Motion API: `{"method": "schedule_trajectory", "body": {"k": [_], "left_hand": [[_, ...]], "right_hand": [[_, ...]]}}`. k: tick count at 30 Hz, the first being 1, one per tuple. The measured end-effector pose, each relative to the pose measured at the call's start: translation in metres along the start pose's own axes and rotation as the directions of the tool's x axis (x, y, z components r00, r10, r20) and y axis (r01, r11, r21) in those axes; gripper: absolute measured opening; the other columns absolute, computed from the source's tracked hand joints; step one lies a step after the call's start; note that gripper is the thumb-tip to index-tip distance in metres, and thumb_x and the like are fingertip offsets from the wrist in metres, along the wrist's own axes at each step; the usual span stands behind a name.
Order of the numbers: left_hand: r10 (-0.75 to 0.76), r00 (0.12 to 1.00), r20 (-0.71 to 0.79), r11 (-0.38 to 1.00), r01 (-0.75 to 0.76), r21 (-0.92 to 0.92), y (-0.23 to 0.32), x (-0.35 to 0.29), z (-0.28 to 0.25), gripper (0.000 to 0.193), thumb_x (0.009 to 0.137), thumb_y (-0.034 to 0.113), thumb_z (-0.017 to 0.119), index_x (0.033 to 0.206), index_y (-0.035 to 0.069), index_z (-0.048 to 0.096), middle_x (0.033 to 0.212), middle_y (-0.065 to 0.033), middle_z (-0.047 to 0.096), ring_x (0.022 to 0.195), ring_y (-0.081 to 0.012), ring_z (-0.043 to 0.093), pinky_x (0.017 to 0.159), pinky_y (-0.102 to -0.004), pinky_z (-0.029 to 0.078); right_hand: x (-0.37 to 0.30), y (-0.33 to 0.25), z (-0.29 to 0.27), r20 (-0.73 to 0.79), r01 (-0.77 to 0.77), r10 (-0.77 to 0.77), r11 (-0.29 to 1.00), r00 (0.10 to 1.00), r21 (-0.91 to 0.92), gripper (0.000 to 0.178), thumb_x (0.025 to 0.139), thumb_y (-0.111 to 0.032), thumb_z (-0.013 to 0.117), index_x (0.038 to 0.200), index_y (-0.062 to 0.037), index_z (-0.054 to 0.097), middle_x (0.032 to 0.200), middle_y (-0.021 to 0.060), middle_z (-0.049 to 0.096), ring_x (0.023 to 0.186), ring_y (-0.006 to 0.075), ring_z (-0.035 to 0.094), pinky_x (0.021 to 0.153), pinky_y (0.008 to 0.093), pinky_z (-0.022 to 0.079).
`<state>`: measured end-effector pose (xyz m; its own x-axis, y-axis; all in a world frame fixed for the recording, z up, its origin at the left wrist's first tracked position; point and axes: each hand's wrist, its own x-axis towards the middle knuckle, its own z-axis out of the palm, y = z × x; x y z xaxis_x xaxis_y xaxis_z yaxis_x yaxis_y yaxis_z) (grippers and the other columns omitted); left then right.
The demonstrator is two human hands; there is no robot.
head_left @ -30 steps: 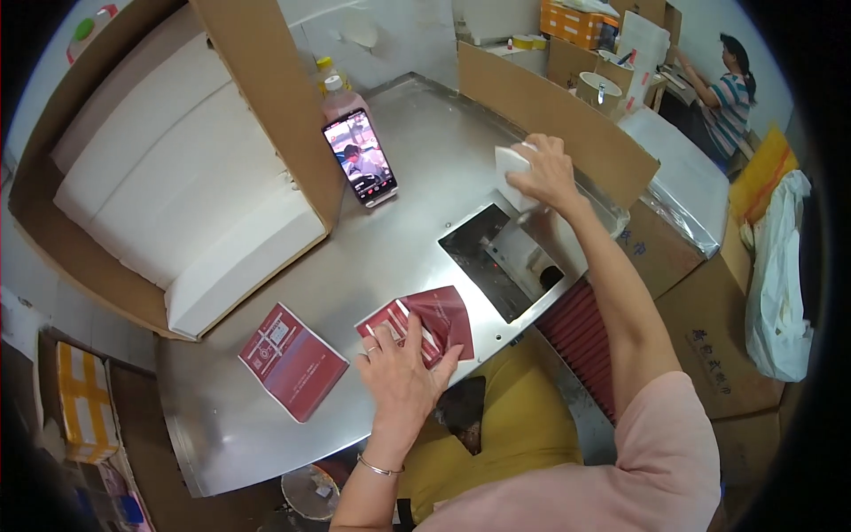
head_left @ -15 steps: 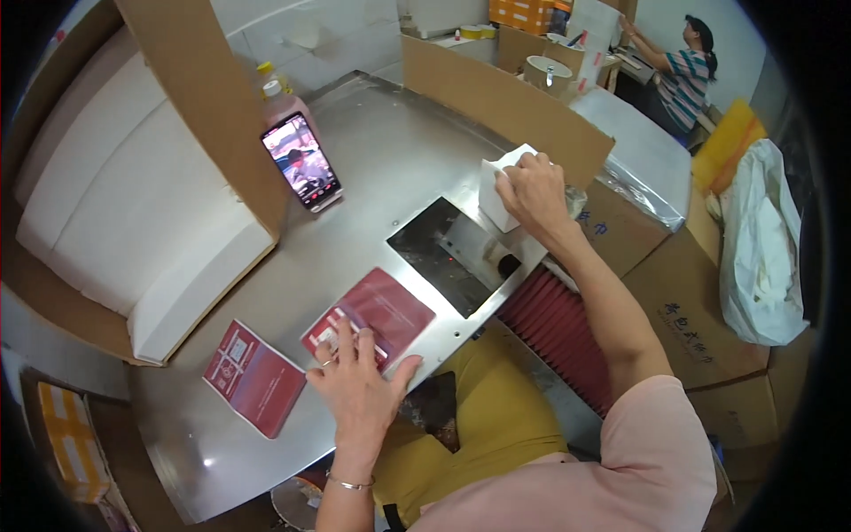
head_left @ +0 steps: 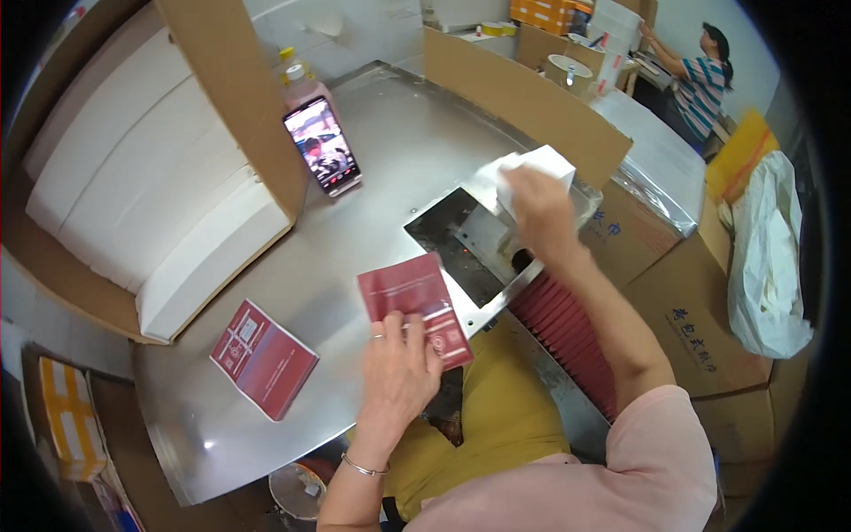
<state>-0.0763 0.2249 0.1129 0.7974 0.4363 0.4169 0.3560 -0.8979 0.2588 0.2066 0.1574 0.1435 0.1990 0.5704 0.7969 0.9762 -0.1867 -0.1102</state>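
Note:
My left hand (head_left: 403,368) is closed on a dark red plastic pouch (head_left: 417,288), its fingers across the printed end and the thumb at the near edge. At the far right of the metal table, my right hand (head_left: 541,213) is closed on a stack of white folded paper (head_left: 551,163). Motion smears its fingers and the paper's left side. Between the hands is a dark rectangular opening (head_left: 456,244) in the tabletop. A filled red packet (head_left: 266,359) lies flat to the left of my left hand.
A phone (head_left: 324,146) leans against a bottle at the back. Left stands a carton (head_left: 239,97) of white paper blocks. Red pouches (head_left: 567,355) fill a trough below the table's right edge. Cartons (head_left: 691,337) and a white bag (head_left: 769,266) stand right; another person (head_left: 700,80) works beyond.
My left hand has turned the red pouch and shifted it right, toward the opening. The white paper in my right hand has swung round and blurred. The whole view has shifted slightly.

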Motion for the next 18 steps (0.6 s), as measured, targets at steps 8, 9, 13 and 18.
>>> {"method": "schedule_trajectory", "body": {"k": [8,9,13,18], "left_hand": [[-0.094,0.995,0.044,0.988,0.098,-0.115,-0.004,-0.001,-0.022,0.083,0.072,0.022,0.076,0.146,0.005,0.044,0.097,-0.0198,0.054,0.087,-0.0366,0.055,0.076,-0.0464,0.046],[-0.145,0.989,0.002,0.975,0.144,-0.17,-0.003,-0.001,-0.013,0.083,0.075,0.016,0.072,0.15,0.004,0.037,0.097,-0.0198,0.054,0.086,-0.0364,0.055,0.076,-0.0456,0.046],[-0.187,0.982,0.013,0.958,0.185,-0.219,-0.01,-0.004,-0.012,0.081,0.083,0.008,0.069,0.153,-0.001,0.03,0.092,-0.0184,0.054,0.084,-0.0352,0.056,0.076,-0.0432,0.047],[-0.197,0.96,-0.197,0.98,0.191,-0.049,-0.01,-0.004,0.001,0.066,0.078,0.02,0.077,0.135,-0.004,0.053,0.092,-0.0182,0.056,0.087,-0.0352,0.058,0.071,-0.045,0.05]], "right_hand": [[-0.061,-0.127,0.028,0.275,0.365,-0.432,0.893,0.859,0.262,0.028,0.081,-0.015,0.061,0.105,-0.0002,0.062,0.108,0.0205,0.062,0.112,0.0377,0.06,0.107,0.064,0.035],[-0.048,-0.133,0.049,0.337,0.291,-0.369,0.921,0.866,0.258,0.033,0.082,-0.015,0.061,0.111,0.0014,0.059,0.108,0.0203,0.058,0.111,0.0375,0.058,0.106,0.0654,0.033],[-0.025,-0.117,0.068,0.435,0.063,-0.166,0.968,0.885,0.242,0.036,0.084,-0.011,0.061,0.119,-0.0075,0.054,0.113,0.0131,0.055,0.114,0.0296,0.055,0.096,0.0604,0.039],[-0.034,-0.131,0.052,0.37,0.065,-0.211,0.927,0.905,0.369,0.035,0.085,-0.013,0.061,0.12,-0.0079,0.058,0.11,0.0107,0.064,0.11,0.0279,0.063,0.09,0.0425,0.046]]}}
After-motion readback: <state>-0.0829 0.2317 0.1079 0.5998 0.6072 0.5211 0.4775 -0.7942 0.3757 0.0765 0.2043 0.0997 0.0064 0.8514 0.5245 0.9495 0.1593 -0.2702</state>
